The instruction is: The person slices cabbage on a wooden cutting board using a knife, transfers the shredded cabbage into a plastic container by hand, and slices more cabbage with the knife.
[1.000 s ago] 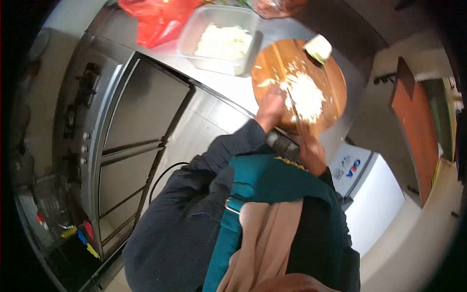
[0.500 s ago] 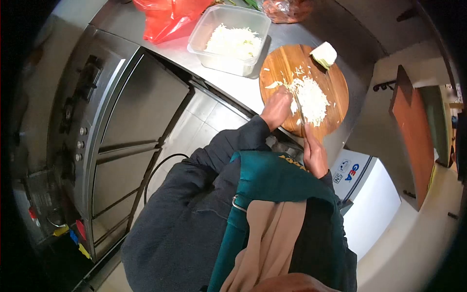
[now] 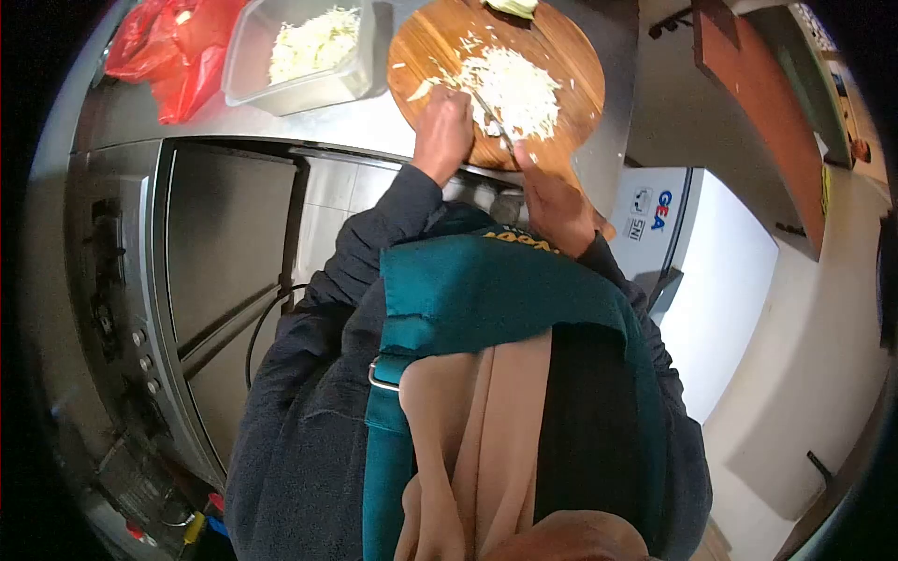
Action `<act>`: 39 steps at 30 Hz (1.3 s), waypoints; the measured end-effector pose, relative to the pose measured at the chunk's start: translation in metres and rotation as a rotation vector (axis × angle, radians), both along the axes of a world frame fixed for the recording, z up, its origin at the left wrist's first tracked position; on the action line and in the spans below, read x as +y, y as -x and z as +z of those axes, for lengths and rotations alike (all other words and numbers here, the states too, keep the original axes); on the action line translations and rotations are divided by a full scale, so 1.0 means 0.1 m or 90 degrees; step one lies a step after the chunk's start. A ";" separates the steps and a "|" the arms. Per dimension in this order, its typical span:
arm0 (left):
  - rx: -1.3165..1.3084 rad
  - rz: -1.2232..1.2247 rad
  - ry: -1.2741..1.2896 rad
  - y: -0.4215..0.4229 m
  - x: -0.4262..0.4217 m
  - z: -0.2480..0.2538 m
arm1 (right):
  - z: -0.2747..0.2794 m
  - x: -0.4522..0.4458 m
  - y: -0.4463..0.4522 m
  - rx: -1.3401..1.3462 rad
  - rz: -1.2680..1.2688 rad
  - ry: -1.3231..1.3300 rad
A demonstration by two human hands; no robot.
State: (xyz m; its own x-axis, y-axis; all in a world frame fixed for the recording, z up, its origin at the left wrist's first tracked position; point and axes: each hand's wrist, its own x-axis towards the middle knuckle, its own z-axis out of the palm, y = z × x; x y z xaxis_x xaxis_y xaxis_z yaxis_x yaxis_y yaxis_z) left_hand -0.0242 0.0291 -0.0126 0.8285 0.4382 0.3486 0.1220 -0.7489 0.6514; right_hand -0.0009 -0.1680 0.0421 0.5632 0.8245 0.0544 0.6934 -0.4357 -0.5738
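Round wooden board, pale, finely shredded cabbage, loosely heaped

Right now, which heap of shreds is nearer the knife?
The heap on the board, right at the knife; the other heap is inside the tub.

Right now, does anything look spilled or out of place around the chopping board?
Nothing stands out: shredded cabbage is heaped on the round wooden chopping board, and stray shreds lie on it too.

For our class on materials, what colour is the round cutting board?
The cutting board is brown, with wood grain; see the head view.
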 end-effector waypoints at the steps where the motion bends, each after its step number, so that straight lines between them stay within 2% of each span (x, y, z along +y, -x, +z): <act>1: -0.011 0.001 0.003 0.00 0.01 0.03 | -0.07 -0.02 0.02 0.003 -0.008 0.006; 3: 0.009 -0.002 -0.005 0.00 0.01 0.04 | -0.24 -0.02 0.04 -0.080 -0.002 0.008; 8: 0.036 0.001 0.001 0.00 0.03 0.06 | -0.37 0.11 0.03 -0.107 -0.022 0.040; 10: 0.028 0.001 0.005 -0.01 0.03 0.07 | -0.29 0.19 0.00 -0.109 -0.040 0.162; 16: 0.026 0.011 0.017 0.02 0.02 0.05 | -0.01 0.15 0.00 -0.117 -0.038 0.029; 20: 0.023 0.020 0.027 0.01 0.03 0.05 | -0.19 0.12 0.03 -0.082 -0.024 0.071; 25: 0.016 0.031 0.025 0.03 0.01 0.07 | -0.30 0.26 0.02 -0.160 -0.051 0.100; 29: -0.020 0.045 0.034 0.05 0.01 0.04 | -0.31 0.19 -0.08 -0.174 -0.019 0.000; 33: -0.030 0.038 0.042 0.06 0.01 0.01 | -0.13 0.14 0.06 -0.100 -0.049 0.023; 39: -0.019 0.041 0.009 0.06 -0.01 -0.04 | -0.29 0.21 0.05 -0.081 -0.048 0.064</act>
